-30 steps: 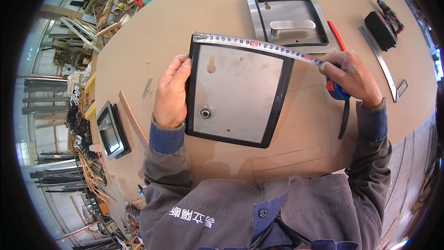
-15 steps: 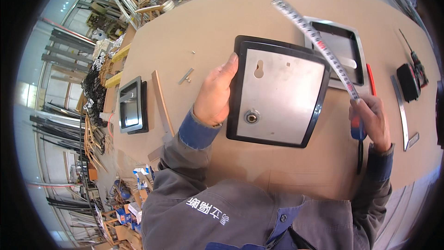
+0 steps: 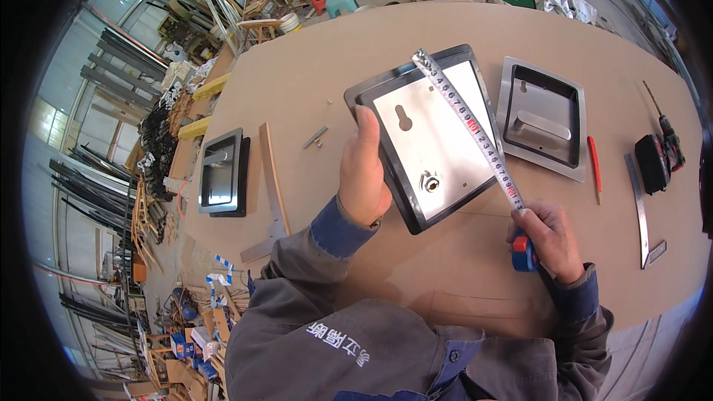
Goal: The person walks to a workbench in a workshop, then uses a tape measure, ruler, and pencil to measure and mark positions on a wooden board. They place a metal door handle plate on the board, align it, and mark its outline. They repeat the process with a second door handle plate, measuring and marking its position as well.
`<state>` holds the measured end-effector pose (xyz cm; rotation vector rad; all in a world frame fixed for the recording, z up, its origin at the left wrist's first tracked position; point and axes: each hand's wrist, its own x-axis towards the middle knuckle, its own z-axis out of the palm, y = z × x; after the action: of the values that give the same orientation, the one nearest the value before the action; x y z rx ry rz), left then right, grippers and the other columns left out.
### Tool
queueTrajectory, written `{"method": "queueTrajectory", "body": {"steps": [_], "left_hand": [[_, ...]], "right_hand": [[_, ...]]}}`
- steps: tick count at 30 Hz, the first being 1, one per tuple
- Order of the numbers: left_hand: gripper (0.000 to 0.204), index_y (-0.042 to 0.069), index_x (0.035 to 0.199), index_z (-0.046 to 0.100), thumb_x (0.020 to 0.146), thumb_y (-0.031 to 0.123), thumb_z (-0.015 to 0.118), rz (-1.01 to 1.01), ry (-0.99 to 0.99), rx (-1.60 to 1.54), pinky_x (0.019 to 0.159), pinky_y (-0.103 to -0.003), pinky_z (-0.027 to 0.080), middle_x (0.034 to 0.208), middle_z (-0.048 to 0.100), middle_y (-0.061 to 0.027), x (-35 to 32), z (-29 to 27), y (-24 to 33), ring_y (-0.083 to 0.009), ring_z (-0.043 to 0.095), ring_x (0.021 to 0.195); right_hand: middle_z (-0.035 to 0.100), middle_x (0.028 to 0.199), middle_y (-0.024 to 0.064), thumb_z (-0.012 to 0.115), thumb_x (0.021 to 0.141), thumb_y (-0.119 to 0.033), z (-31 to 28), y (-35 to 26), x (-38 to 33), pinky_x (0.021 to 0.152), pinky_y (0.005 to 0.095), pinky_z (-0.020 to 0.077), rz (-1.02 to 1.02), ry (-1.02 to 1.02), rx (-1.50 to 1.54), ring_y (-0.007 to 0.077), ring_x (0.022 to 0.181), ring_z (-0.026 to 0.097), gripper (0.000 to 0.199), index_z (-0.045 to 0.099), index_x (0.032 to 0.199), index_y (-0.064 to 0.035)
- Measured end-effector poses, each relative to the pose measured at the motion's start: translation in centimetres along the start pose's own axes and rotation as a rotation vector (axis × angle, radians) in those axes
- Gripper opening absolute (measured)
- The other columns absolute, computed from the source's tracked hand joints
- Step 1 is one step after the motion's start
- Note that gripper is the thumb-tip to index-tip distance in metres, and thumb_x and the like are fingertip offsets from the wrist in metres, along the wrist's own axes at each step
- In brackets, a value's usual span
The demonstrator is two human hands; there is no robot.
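My left hand [image 3: 362,174] grips the left edge of a black-framed recessed lock panel [image 3: 423,145], thumb in front and the other fingers hidden behind. The panel is tilted above the table; its bright metal plate has a keyhole-shaped slot and a round lock cylinder [image 3: 430,183]. In my right hand [image 3: 553,241] is a tape measure [image 3: 524,255] with a blue and red case. Its drawn-out blade [image 3: 479,136] slants across the panel, its end at the top edge. Whether the blade touches the plate I cannot tell.
On the brown table [image 3: 319,67] lie two similar recessed panels, one at right [image 3: 542,122] and one at left [image 3: 220,171]. A try square [image 3: 271,186] lies left; a red pencil [image 3: 594,167], a cordless drill [image 3: 657,152] and a metal square [image 3: 639,212] lie right.
The panel has turned anticlockwise. My right hand has moved left and down, bringing the tape blade from the panel's right side to across its face.
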<state>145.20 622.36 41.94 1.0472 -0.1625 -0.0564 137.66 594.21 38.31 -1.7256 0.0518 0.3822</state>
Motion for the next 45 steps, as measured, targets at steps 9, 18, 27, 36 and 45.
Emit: {"method": "queueTrajectory", "body": {"steps": [9, 18, 27, 36, 45], "left_hand": [[0.029, 0.004, 0.115, 0.060, 0.101, 0.029, 0.065, 0.044, 0.190, 0.156, 0.082, -0.031, 0.055, 0.102, 0.061, -0.0035, -0.6, 0.0, 0.1, -0.0134, 0.065, 0.092], [0.032, 0.000, 0.114, 0.062, 0.100, 0.028, 0.068, 0.082, 0.233, 0.031, 0.086, -0.032, 0.053, 0.107, 0.064, -0.0059, -0.6, 1.3, 0.5, -0.0148, 0.063, 0.098], [0.051, 0.004, 0.141, 0.052, 0.107, 0.041, 0.053, 0.079, 0.101, 0.049, 0.106, -0.038, 0.049, 0.137, 0.063, -0.0099, 0.1, 0.1, -0.3, -0.0224, 0.063, 0.121], [0.046, 0.005, 0.139, 0.053, 0.107, 0.039, 0.054, 0.084, 0.086, 0.046, 0.105, -0.040, 0.050, 0.136, 0.062, -0.0092, 0.5, -0.4, -0.8, -0.0226, 0.063, 0.121], [0.047, 0.005, 0.140, 0.054, 0.106, 0.039, 0.055, 0.066, 0.073, 0.037, 0.106, -0.040, 0.050, 0.136, 0.063, -0.0096, 0.5, -0.2, -0.8, -0.0226, 0.063, 0.122]], "right_hand": [[0.068, 0.072, 0.0048, 0.055, 0.099, -0.022, 0.5, 1.2, 0.1, 0.063, 0.0270, 0.0480, -0.037, -0.049, -0.111, 0.0099, 0.065, 0.059, 0.032, 0.068, 0.082, 0.0024], [0.067, 0.071, 0.0052, 0.054, 0.100, -0.023, 1.5, 0.7, -0.2, 0.065, 0.0291, 0.0482, -0.079, -0.071, -0.116, 0.0113, 0.067, 0.059, 0.034, 0.066, 0.081, 0.0024], [0.068, 0.074, 0.0075, 0.051, 0.098, -0.020, 1.6, 0.3, 0.3, 0.068, 0.0293, 0.0502, -0.072, -0.079, -0.094, 0.0139, 0.070, 0.061, 0.032, 0.066, 0.082, 0.0035], [0.068, 0.074, 0.0081, 0.052, 0.098, -0.022, 1.8, 0.6, 0.3, 0.068, 0.0299, 0.0504, -0.062, -0.109, -0.106, 0.0143, 0.069, 0.061, 0.033, 0.065, 0.082, 0.0039], [0.063, 0.072, 0.0155, 0.054, 0.097, -0.020, 1.7, 0.8, 0.4, 0.065, 0.0368, 0.0495, -0.074, -0.111, -0.100, 0.0209, 0.064, 0.057, 0.031, 0.064, 0.086, 0.0078]]}}
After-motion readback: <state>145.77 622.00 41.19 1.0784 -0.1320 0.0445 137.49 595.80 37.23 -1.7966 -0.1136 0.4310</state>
